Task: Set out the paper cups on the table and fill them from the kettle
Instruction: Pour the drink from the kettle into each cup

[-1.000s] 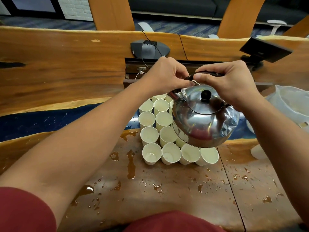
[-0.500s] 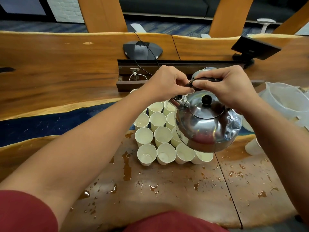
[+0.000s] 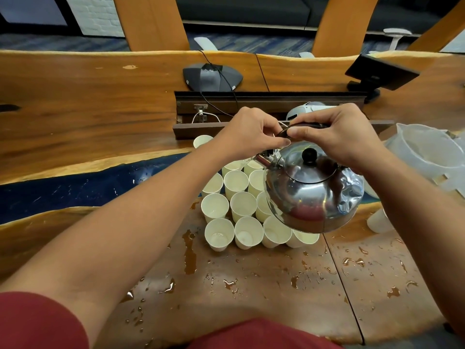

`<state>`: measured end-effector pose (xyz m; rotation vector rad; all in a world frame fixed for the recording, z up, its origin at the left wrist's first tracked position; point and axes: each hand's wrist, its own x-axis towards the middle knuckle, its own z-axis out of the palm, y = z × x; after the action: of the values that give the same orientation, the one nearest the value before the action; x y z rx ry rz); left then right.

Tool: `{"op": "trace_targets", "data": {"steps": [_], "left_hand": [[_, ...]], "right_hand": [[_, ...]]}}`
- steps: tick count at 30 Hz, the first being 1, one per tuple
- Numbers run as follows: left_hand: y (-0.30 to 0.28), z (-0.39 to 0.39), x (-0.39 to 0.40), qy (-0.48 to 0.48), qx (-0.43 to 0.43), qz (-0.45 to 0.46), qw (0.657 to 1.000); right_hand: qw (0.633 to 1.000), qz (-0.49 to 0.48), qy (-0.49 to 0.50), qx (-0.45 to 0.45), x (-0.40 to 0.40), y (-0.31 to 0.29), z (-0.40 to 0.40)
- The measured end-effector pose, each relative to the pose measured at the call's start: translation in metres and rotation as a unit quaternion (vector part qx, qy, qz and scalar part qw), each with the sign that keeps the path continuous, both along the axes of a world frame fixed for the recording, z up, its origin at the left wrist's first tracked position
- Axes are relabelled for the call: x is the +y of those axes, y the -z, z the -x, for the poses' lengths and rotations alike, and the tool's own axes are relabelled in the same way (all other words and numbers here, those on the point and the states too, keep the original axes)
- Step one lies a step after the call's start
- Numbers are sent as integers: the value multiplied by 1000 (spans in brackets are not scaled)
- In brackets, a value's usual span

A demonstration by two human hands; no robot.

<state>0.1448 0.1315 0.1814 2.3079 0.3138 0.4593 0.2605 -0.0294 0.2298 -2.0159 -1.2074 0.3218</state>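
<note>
A shiny steel kettle (image 3: 314, 190) with a black lid knob hangs tilted to the left above a tight cluster of several white paper cups (image 3: 236, 182) on the wet wooden table (image 3: 251, 285). Its spout (image 3: 263, 159) points left over the cups in the back rows. My right hand (image 3: 337, 139) grips the dark handle from above. My left hand (image 3: 249, 134) pinches the left end of that handle, near the spout. One more cup (image 3: 202, 141) stands apart at the back. The kettle hides the cups on the right of the cluster.
Water puddles and drops lie across the near tabletop. A translucent plastic jug (image 3: 427, 157) stands at the right, with another white cup (image 3: 378, 220) below it. A grey conference phone (image 3: 212, 78) and an open cable trough (image 3: 251, 109) lie behind the cups.
The kettle with both hands on it has shifted slightly toward the back rows of cups, and the view has tipped a little. The grip is unchanged.
</note>
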Motion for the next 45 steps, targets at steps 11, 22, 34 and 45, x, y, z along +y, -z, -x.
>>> {"op": "trace_targets", "data": {"steps": [11, 22, 34, 45], "left_hand": [[2, 0, 0, 3, 1, 10, 1000], [0, 2, 1, -5, -4, 3, 1000], [-1, 4, 0, -6, 5, 11, 1000], [-4, -4, 4, -3, -23, 19, 1000]], "right_hand": [[1000, -3, 13, 0, -1, 2, 0], [1000, 4, 12, -5, 1, 1, 0], [1000, 4, 7, -6, 3, 0, 0], [998, -57, 35, 13, -4, 7, 2]]}}
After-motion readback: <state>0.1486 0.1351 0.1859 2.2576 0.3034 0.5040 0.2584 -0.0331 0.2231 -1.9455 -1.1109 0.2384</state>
